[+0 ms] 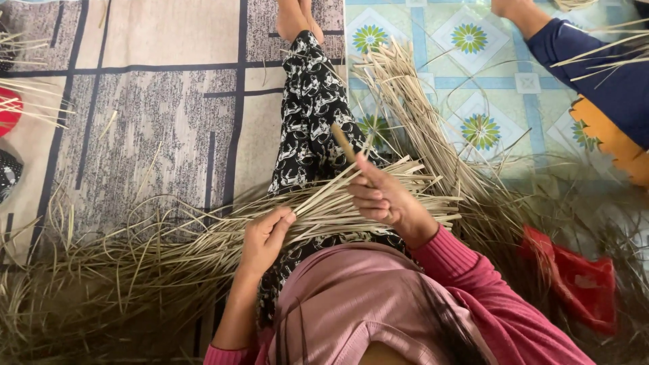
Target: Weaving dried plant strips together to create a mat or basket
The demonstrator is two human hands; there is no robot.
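— What does the head camera show first?

— A person sitting on the floor, one leg in black-and-white patterned trousers (307,128) stretched out toward the far edge of a grey and beige floor mat (155,101). A bundle of dried grass strips (324,206) lies across the lap, running from the mat's near left corner up toward the right.

— And the hands?

— The left hand (265,236) is closed over the bundle near its middle, fingers curled down on the strips, thumb on top. The right hand (380,196) is shut around a thin wooden stick (345,143) that points up and away from the wrist; its knuckles rest against the upper strips of the same bundle.

— What lies around them?

— A loose heap of the same strips (101,270) spreads over the near left part of the mat. More strips fan out (412,101) to the right of the leg, over the edge where the mat meets a pale blue floor covering with flower tiles (473,40). A crumpled red cloth (574,277) sits among the straw at the near right.

— Anyone else?

— Yes, a second person's leg in dark blue cloth (602,74) at the far right corner, well apart from the hands. Whether that person is holding anything, I cannot tell.
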